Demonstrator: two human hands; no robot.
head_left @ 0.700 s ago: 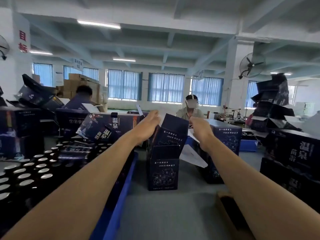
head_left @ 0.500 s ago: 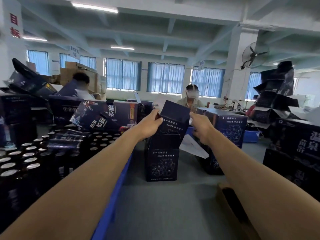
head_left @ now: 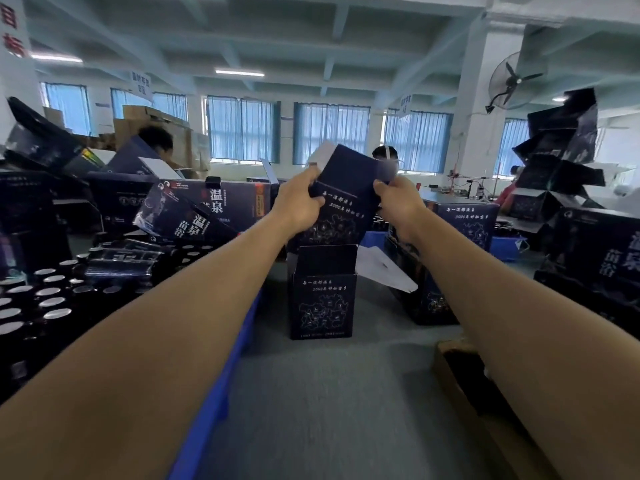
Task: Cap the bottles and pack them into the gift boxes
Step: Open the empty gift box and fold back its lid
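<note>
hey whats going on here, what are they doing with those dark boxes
A person at a packing table holds a dark blue gift box up in the air. The left hand grips its left edge and the right hand its right edge. Below it, an open box stands on the grey table with its flap up. Bottles with silver tops fill the blue crate on the left; neither hand holds one.

The dark navy printed cardboard gift box (head_left: 346, 206) has been lifted above the open-topped navy carton (head_left: 323, 303) standing on the grey table (head_left: 329, 410), and the left hand (head_left: 299, 206) and right hand (head_left: 401, 207) now grip its side edges.
</note>
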